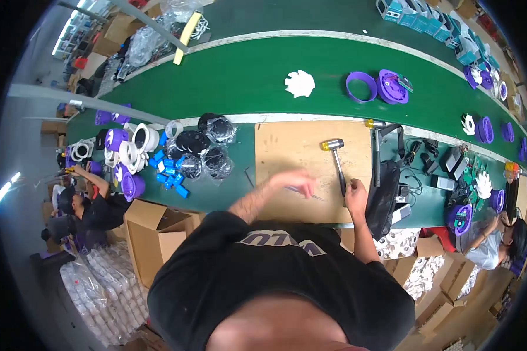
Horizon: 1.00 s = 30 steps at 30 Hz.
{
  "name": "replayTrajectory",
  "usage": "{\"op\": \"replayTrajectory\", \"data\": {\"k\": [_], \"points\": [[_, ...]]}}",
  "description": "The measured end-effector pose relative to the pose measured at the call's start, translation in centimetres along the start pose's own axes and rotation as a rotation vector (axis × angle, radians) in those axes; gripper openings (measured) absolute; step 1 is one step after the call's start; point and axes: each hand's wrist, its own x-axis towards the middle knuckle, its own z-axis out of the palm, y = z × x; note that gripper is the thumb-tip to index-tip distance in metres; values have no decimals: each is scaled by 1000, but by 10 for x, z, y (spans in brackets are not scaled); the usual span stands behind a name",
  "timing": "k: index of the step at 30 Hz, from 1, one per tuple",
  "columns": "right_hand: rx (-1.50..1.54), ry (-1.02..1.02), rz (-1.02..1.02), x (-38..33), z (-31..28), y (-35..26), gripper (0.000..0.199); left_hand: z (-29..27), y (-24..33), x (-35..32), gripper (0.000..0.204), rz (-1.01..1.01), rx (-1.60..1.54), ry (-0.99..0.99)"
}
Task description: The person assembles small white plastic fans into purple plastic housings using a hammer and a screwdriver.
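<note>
My right hand [356, 194] is closed around the lower handle of a mallet [339, 167], whose silver and yellow head points away from me over a tan work board [281, 152]. To its left, my left hand [298, 181] is blurred by motion above the same board. Its fingers are curled around a slim tool [318, 198] with a thin metal shaft; the kind is too small and smeared to tell. A second hammer [377, 155] with a dark handle lies along the board's right edge.
Left are blue parts [168, 172], bagged black discs [216, 161] and white rings [145, 138]. Beyond the board, a green conveyor belt [228, 76] carries a white fan-shaped part [300, 84] and purple housings [392, 86]. A black bag [384, 202] and cables lie right. Co-workers sit at both sides.
</note>
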Motion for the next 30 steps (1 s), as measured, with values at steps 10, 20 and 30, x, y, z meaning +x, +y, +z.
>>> {"op": "replayTrajectory", "data": {"k": [10, 20, 30], "points": [[-368, -195, -96, -13, 21, 30, 39, 82, -215, -95, 36, -147, -114, 813], [-196, -286, -66, 8, 29, 36, 31, 220, -368, -151, 24, -474, -448, 1149], [423, -398, 316, -2, 46, 58, 29, 239, -335, -144, 38, -511, -565, 1036]]}}
